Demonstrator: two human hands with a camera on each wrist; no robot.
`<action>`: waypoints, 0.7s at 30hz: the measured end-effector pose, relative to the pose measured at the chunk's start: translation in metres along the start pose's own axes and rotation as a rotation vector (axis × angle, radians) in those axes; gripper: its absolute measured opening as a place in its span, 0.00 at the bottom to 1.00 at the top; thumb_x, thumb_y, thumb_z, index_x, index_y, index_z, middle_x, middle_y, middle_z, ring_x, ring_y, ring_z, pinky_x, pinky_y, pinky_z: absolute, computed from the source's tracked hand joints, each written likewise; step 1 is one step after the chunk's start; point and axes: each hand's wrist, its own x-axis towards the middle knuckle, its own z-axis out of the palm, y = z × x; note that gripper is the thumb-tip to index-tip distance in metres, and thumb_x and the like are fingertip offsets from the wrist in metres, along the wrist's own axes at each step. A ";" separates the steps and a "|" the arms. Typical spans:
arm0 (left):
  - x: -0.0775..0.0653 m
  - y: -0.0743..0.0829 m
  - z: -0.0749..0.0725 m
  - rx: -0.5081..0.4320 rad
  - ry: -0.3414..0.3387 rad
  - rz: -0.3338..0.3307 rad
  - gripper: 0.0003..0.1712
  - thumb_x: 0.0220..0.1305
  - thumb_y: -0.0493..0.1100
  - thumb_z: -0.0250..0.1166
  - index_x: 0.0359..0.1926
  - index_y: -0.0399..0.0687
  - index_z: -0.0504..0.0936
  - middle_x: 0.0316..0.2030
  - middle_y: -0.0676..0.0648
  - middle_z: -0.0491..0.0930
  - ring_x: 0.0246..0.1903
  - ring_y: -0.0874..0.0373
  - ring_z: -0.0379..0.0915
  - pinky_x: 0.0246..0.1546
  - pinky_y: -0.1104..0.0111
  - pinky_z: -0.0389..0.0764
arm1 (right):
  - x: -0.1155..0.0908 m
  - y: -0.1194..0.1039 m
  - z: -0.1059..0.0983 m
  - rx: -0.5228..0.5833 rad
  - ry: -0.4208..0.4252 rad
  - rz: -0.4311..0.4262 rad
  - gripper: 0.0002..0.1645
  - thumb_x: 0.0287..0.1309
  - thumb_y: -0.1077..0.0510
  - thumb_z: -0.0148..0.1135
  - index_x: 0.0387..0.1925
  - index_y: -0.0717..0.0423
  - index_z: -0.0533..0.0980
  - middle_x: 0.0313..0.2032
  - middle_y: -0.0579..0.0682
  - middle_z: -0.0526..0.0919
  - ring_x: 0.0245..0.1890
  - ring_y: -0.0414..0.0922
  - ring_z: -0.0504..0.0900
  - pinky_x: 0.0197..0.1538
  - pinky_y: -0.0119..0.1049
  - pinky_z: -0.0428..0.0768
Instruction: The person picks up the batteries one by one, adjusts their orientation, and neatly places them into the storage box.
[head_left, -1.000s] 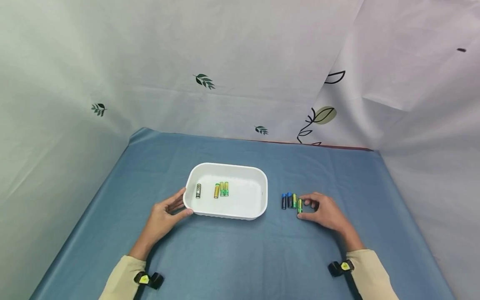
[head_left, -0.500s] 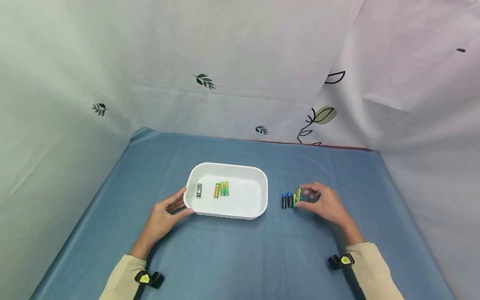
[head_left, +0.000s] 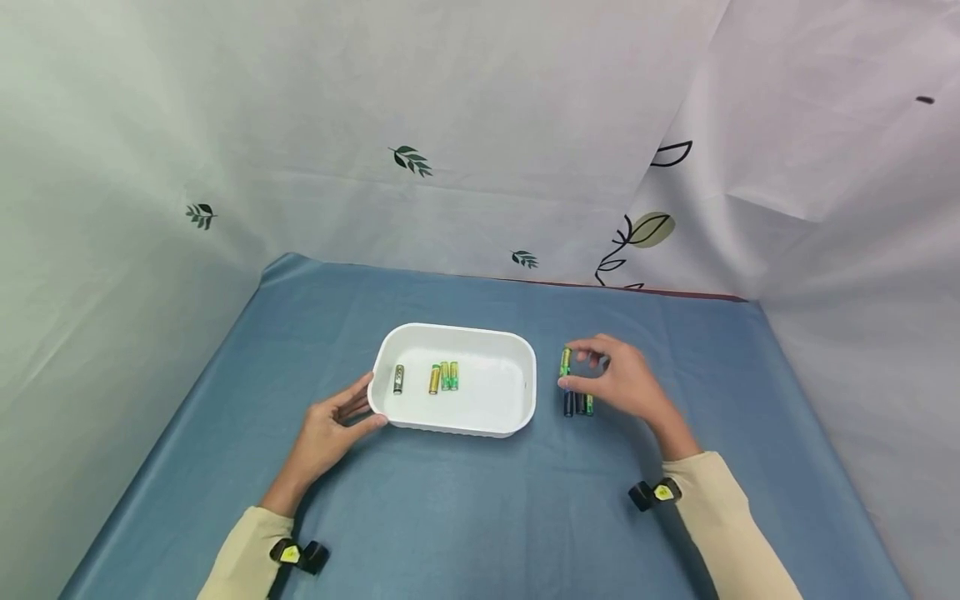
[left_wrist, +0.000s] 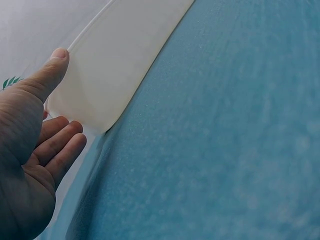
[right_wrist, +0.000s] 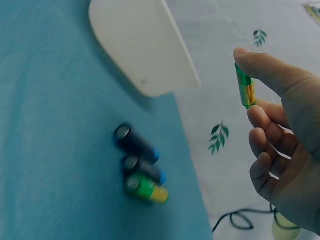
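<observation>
In the head view my left hand (head_left: 324, 442) holds the left end of a white plastic tray (head_left: 480, 421), thumb at the front corner and index finger on the left side. The left wrist view shows its other fingers loosely bent below the tray wall (left_wrist: 105, 70). My right hand (head_left: 626, 379) pinches a green-and-gold battery (right_wrist: 245, 87) between thumb and index finger, lifted above the table. Under that hand lie two dark blue batteries (right_wrist: 136, 143) and another green-and-yellow battery (right_wrist: 146, 188), side by side and partly covered in the head view.
Inside the tray sit a dark silvery battery (head_left: 398, 379) on the left and three gold-and-green batteries (head_left: 445, 377) near the middle. A blue cloth (head_left: 465, 517) covers the table. Pale leaf-printed fabric (head_left: 480, 208) rises behind it and at both sides.
My right hand has lifted the green-and-gold battery from the right end of the row and carried it up and left, towards the tray. The left hand and tray have stayed put.
</observation>
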 end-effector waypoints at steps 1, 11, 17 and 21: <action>0.000 0.000 0.000 -0.003 0.000 0.002 0.43 0.56 0.39 0.79 0.71 0.40 0.72 0.63 0.38 0.78 0.55 0.71 0.78 0.52 0.80 0.81 | 0.003 -0.004 0.000 -0.001 -0.004 -0.003 0.32 0.49 0.41 0.82 0.54 0.49 0.84 0.39 0.47 0.82 0.38 0.43 0.75 0.36 0.39 0.76; 0.001 0.000 0.000 0.010 0.000 0.009 0.43 0.56 0.38 0.79 0.71 0.39 0.72 0.63 0.36 0.78 0.56 0.62 0.81 0.52 0.80 0.81 | 0.034 -0.043 0.014 0.016 -0.071 -0.057 0.32 0.50 0.44 0.81 0.55 0.51 0.84 0.39 0.48 0.82 0.37 0.44 0.76 0.33 0.39 0.76; 0.002 0.000 0.000 0.010 0.007 0.010 0.43 0.56 0.38 0.79 0.71 0.39 0.72 0.63 0.35 0.78 0.56 0.43 0.82 0.52 0.81 0.81 | 0.054 -0.068 0.033 0.036 -0.123 -0.103 0.33 0.53 0.43 0.79 0.57 0.53 0.83 0.40 0.49 0.81 0.38 0.49 0.77 0.34 0.40 0.76; 0.001 0.000 0.000 0.018 0.007 0.008 0.43 0.56 0.39 0.79 0.72 0.39 0.72 0.63 0.34 0.77 0.56 0.41 0.81 0.52 0.81 0.81 | 0.066 -0.086 0.046 0.038 -0.169 -0.138 0.34 0.54 0.43 0.79 0.59 0.53 0.82 0.39 0.45 0.80 0.37 0.45 0.76 0.35 0.38 0.76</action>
